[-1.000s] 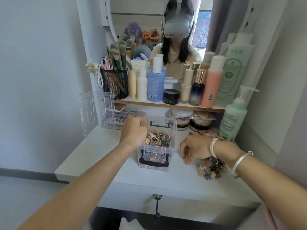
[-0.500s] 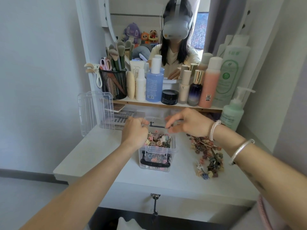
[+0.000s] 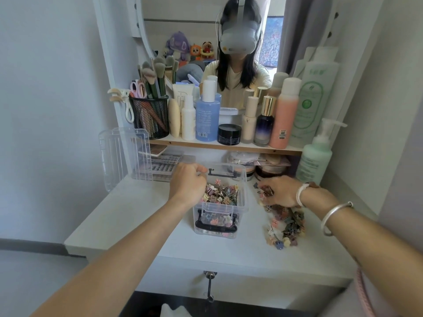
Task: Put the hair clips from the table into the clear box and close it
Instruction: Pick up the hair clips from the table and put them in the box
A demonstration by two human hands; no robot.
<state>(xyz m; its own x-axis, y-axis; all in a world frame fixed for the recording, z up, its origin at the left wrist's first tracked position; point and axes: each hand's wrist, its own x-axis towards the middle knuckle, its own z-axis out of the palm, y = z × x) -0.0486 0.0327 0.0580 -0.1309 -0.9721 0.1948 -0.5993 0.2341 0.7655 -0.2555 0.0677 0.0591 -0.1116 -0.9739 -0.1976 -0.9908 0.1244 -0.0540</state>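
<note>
My left hand (image 3: 186, 184) grips the box (image 3: 220, 203) rim, steadying it; my right hand (image 3: 280, 191) curls, gathering clips (image 3: 286, 223) right of it.

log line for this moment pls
left hand: holds clear box rim | right hand: on table clips | lid: off

Wooden shelf (image 3: 229, 146) carries black mesh brush cup (image 3: 150, 118), blue bottle (image 3: 207, 115), black jar (image 3: 229, 134), dark blue gold-capped bottle (image 3: 264, 124) and pink bottle (image 3: 284, 115); green pump bottle (image 3: 314, 156) stands beside shelf at right, plush toys (image 3: 190, 49) show in mirror (image 3: 201, 30).
</note>
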